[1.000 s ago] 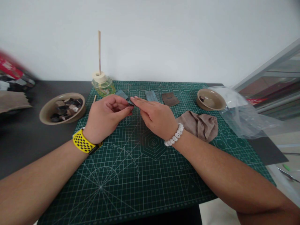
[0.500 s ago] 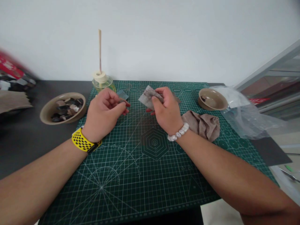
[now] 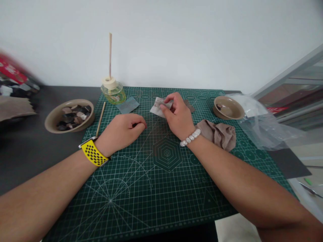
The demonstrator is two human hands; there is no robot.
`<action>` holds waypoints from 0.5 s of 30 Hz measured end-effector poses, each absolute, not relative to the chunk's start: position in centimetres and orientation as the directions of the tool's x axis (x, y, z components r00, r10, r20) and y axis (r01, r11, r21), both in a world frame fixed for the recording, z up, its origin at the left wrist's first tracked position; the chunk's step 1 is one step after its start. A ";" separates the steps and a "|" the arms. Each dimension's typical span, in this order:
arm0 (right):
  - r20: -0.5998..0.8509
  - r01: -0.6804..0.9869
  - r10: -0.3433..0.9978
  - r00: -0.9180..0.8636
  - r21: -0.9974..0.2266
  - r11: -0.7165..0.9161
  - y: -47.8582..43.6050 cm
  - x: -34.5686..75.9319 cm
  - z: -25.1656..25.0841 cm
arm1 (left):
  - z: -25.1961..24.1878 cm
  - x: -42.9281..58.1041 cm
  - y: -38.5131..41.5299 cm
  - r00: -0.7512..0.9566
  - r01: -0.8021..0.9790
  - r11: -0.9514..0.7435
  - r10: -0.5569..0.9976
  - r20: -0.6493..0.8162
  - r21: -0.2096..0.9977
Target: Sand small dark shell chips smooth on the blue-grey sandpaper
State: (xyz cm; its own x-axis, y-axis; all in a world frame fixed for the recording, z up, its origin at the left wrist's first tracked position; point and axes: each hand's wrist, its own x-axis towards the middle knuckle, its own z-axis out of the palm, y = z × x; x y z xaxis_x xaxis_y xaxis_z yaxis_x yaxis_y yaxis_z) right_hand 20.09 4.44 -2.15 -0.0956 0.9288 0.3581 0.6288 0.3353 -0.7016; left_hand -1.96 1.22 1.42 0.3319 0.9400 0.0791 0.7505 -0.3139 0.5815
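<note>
My left hand (image 3: pixel 122 131) is turned knuckles up over the cutting mat (image 3: pixel 131 215), its fingers curled and the thumb pressed to the index finger. Whatever it holds is hidden. Between thumb and fingers of my right hand (image 3: pixel 178 114) is a smudged, light grey piece of sandpaper (image 3: pixel 156 107), low over the mat. A blue-grey square of sandpaper (image 3: pixel 128 105) lies beyond my left hand. Partly behind my right hand is a brownish flat piece (image 3: pixel 189 106). A crumpled brown cloth (image 3: pixel 218 134) lies beside my right wrist.
At left stands a bowl (image 3: pixel 50 122) of dark and tan stone-like pieces. A smaller bowl (image 3: pixel 233 109) at right has one small dark piece. A glass diffuser bottle (image 3: pixel 113 92) with sticks stands at the back, a thin stick (image 3: pixel 101 118) near it. Clear plastic (image 3: pixel 267 131) lies at right.
My left hand has turned over and come down nearer me, hiding the small brown piece it pinched. My right hand has tilted the sandpaper flatter, lower toward the mat.
</note>
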 end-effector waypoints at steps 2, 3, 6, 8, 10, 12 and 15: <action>0.351 0.680 0.922 -0.161 -0.638 0.361 4.2 20.0 -1.7 | 1.3 -2.0 1.4 0.307 0.789 -0.299 0.949 0.076 0.537; 0.344 0.702 0.921 -0.185 -0.610 0.369 4.1 19.9 -1.4 | 1.2 -2.1 1.5 0.284 0.810 -0.281 0.956 0.076 0.515; 0.347 0.752 0.906 -0.243 -0.523 0.402 4.0 19.6 -1.1 | 0.8 -2.5 2.0 0.216 0.867 -0.234 0.972 0.092 0.440; 0.360 0.783 0.889 -0.284 -0.448 0.432 3.9 19.5 -1.0 | 0.6 -2.8 2.4 0.193 0.898 -0.223 0.974 0.116 0.378; 0.348 0.802 0.876 -0.334 -0.383 0.458 3.8 19.3 -1.0 | 0.4 -3.1 2.7 0.189 0.927 -0.223 0.972 0.137 0.301; 0.316 0.814 0.875 -0.366 -0.347 0.466 3.6 19.1 -0.9 | 0.3 -3.3 2.8 0.175 0.951 -0.204 0.975 0.139 0.233; 0.255 0.846 0.894 -0.369 -0.307 0.436 3.1 18.7 -0.7 | 0.2 -3.3 2.8 0.117 0.973 -0.136 0.987 0.107 0.185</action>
